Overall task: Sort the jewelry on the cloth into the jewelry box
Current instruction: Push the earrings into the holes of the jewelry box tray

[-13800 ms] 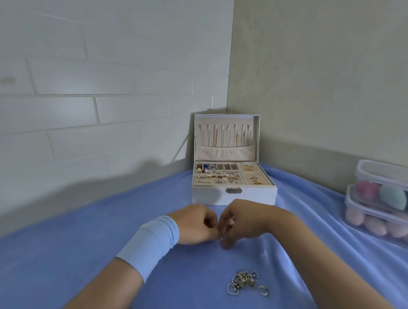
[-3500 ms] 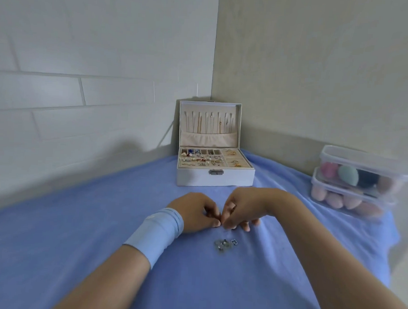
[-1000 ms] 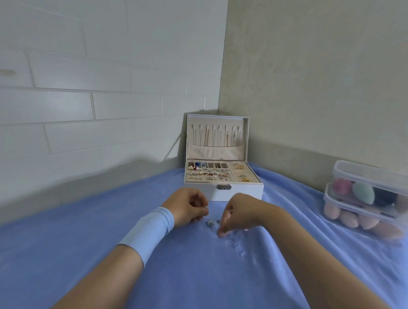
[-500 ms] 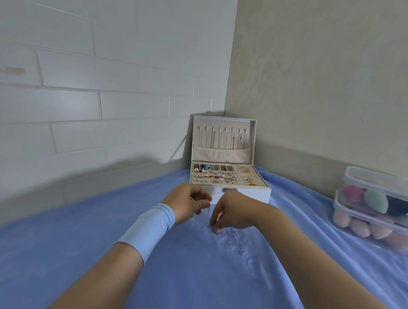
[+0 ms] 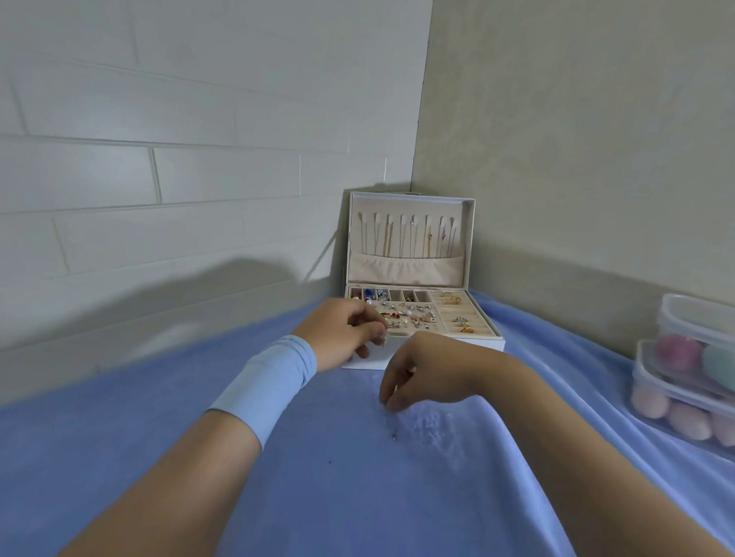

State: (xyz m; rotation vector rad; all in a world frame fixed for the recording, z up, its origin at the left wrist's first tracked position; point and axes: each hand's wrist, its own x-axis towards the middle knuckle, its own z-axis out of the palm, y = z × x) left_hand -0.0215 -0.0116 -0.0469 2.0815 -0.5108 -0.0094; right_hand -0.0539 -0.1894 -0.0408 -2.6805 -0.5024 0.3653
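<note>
Currently: jewelry box (image 5: 434, 350) sits open at the far end of the blue cloth (image 5: 348, 488), in the wall corner, lid (image 5: 464, 240) upright. Thin chains (image 5: 405, 238) hang in a row inside the lid above a fabric pocket.

Tray contents:
- small back compartments, left side: blue and red bits (image 5: 369, 294)
- middle section: loose silver and pearl-like pieces (image 5: 412, 314)
- right section, ring rolls: gold pieces (image 5: 460, 322)

Left hand (image 5: 342, 332), light blue wristband (image 5: 268, 383) on the wrist, is over the box's front-left corner. Fingers curled, thumb pressed to the index fingertip. Cannot tell whether anything is pinched there; too small and blurred.

Right hand (image 5: 425, 373) is just in front of the box, wrist bent, fingers hanging loosely curled toward the cloth. Tips are at or just above the fabric; contact cannot be judged. Nothing visible in its fingers. The 2 hands are apart, left one farther from the camera.

On the cloth, just on the near side of the right fingertips: 1 tiny dark item (image 5: 394, 436), too small to identify. The fabric beside it looks ruffled.

Far right: 2 stacked clear plastic containers (image 5: 692, 317) holding pink and teal sponges, well apart from the box.
</note>
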